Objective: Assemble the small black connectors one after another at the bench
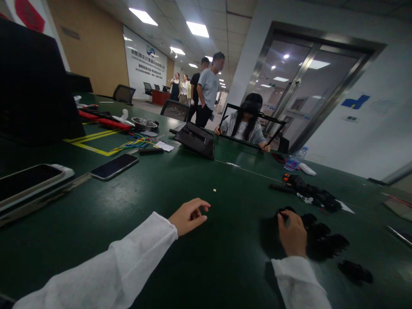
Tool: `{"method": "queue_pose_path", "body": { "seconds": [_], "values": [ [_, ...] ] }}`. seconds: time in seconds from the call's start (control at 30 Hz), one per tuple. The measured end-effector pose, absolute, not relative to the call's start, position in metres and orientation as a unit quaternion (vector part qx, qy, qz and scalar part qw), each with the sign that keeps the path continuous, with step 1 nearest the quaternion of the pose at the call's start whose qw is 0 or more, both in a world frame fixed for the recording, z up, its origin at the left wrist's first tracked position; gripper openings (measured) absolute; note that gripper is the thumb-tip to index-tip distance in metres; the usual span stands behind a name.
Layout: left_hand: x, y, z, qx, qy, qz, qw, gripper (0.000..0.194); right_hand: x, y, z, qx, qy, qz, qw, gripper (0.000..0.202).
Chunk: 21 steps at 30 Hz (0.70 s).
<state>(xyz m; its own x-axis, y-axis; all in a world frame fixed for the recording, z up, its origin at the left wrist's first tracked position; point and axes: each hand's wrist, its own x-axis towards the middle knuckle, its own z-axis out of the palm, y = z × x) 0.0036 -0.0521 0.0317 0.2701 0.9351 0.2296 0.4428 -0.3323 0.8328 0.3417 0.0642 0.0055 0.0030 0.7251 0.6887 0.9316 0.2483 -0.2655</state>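
Observation:
Over the green table (225, 266), my left hand (189, 216) is held with its fingers slightly bent and the thumb apart, holding nothing. A tiny pale square (214, 190) lies just beyond its fingertips. My right hand (293, 234) is at the near left end of a row of dark, lumpy black pieces (325, 236). Its thumb and fingers close around one black piece (283, 211), which is mostly hidden by the hand. A separate black piece (355, 271) lies to the right of my right sleeve. What kind of pieces these are is too dark to tell.
Across the table a person (246, 122) holds a thin black frame (225, 116). A black panel (196, 139) stands tilted mid-table. Phones (115, 166), coloured cables (138, 141) and a large monitor (35, 81) are left. A bottle (294, 159) and black gear (315, 195) are right.

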Motion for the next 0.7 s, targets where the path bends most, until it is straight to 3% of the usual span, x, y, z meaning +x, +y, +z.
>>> {"method": "queue_pose_path", "body": {
  "seconds": [0.4, 0.7],
  "values": [
    [0.0042, -0.0511, 0.0301, 0.719, 0.479, 0.376, 0.334, 0.028, 0.3432, 0.0648, 0.0008, -0.689, -0.667, -0.075, 0.275, 0.04],
    [0.0036, -0.0498, 0.0276, 0.727, 0.468, 0.383, 0.323, 0.027, 0.3479, 0.0634, 0.0035, -0.722, -0.619, -0.092, 0.296, 0.039]
  ]
}}
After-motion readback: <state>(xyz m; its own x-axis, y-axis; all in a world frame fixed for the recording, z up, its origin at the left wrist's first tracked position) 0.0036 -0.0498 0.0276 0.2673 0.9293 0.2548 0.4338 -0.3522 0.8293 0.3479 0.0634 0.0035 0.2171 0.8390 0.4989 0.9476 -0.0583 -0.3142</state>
